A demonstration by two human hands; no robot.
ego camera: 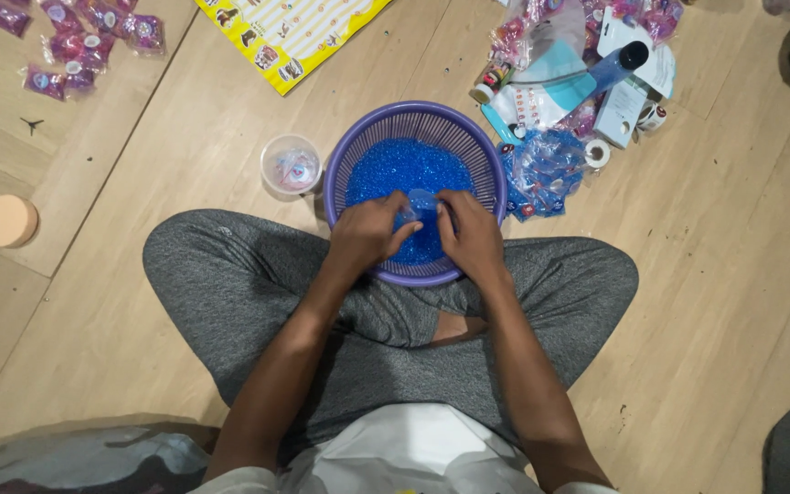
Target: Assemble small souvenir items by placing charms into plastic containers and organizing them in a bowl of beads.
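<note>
A purple slotted basket (pixel 349 151) holds a heap of small blue beads (pixel 401 169) and rests on the floor against my crossed legs. Over its near half, my left hand (pixel 368 233) and my right hand (pixel 470 236) meet around a small clear plastic packet (pixel 420 206) with blue beads inside. Both hands pinch the packet, fingers closed on its edges. Part of the packet is hidden by my fingers.
A clear plastic cup (pixel 292 166) stands left of the basket. Clear packets of blue beads (pixel 541 172), a blue bottle (pixel 616 66) and small boxes lie to the right. Pink packets (pixel 84 41) sit far left, a yellow sheet (pixel 290 32) above, a round tan disc (pixel 9 220) at left.
</note>
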